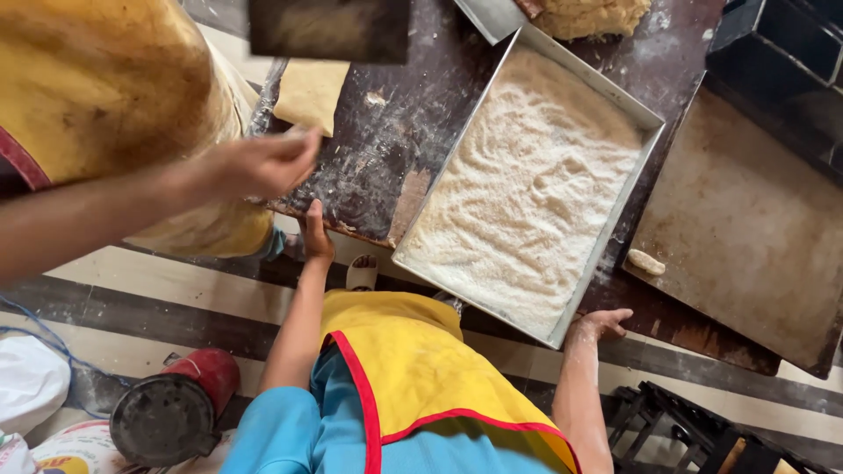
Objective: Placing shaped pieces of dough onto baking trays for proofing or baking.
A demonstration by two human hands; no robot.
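My left hand [314, 233] lies flat on the front edge of the dark, flour-dusted wooden table [378, 149]. My right hand [601, 323] rests on the same edge, just beside the near corner of a big rectangular metal tray [492, 114]. The tray is filled with pale crumbs and sits tilted between my hands. Neither hand holds anything. A co-worker's hand [263, 162] reaches in from the left above the table, fingers pinched together; I cannot tell what it holds. I wear a yellow apron with red trim over a blue shirt.
A worn flat baking sheet [746, 219] lies at the right with one small dough piece [646, 261] on it. A mound of dough [590, 16] sits at the back, a yellow sheet [309, 92] at the left. A red bucket [176, 408] stands on the striped floor, a black crate [685, 430] at lower right.
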